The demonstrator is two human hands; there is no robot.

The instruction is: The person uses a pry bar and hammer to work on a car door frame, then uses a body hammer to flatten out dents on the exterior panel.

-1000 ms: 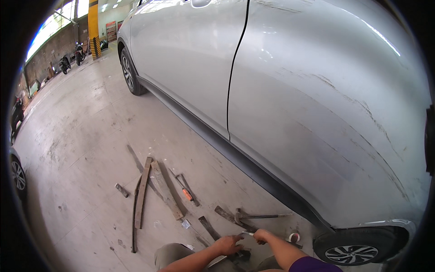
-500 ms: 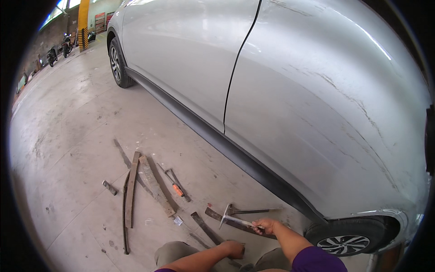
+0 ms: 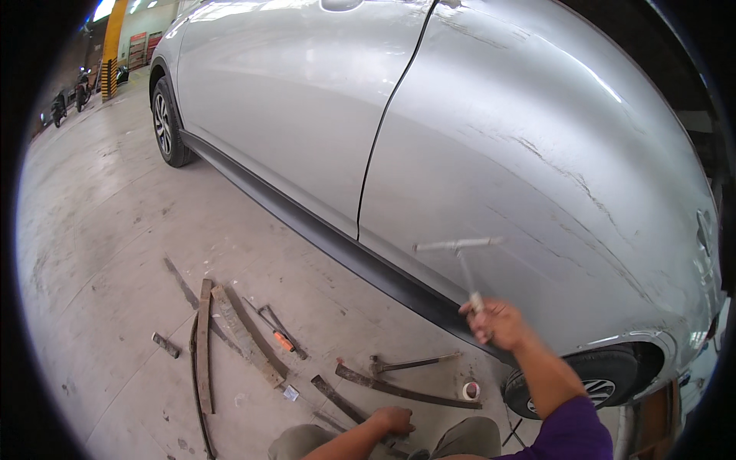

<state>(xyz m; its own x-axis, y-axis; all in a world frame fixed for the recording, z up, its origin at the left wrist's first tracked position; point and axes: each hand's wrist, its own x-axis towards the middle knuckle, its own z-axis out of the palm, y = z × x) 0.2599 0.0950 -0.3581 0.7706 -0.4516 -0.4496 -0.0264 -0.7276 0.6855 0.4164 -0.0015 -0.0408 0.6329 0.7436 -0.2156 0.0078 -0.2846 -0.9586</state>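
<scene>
My right hand (image 3: 497,322) grips the handle of a body hammer (image 3: 460,244) with a long, thin metal head. The hammer is raised in front of the silver car's scratched front panel (image 3: 491,180); I cannot tell whether its head touches the metal. Dark scrapes and creases run across that panel towards the wheel arch. Low down between my knees, my left hand (image 3: 393,420) is closed, and whatever it may hold is hidden. Beneath it on the floor lies a dark flat bar (image 3: 337,399).
Near my hands lie another hammer (image 3: 414,363), a long curved bar (image 3: 406,389) and a tape roll (image 3: 471,390). Further left are wooden pieces (image 3: 245,333), an orange-handled tool (image 3: 284,341) and a small block (image 3: 165,345). The car's front wheel (image 3: 598,387) stands at the right.
My right hand has lifted the body hammer from low over the floor tools up to the car panel. The tape roll has come into sight. My left hand stays low, and the view has shifted slightly.
</scene>
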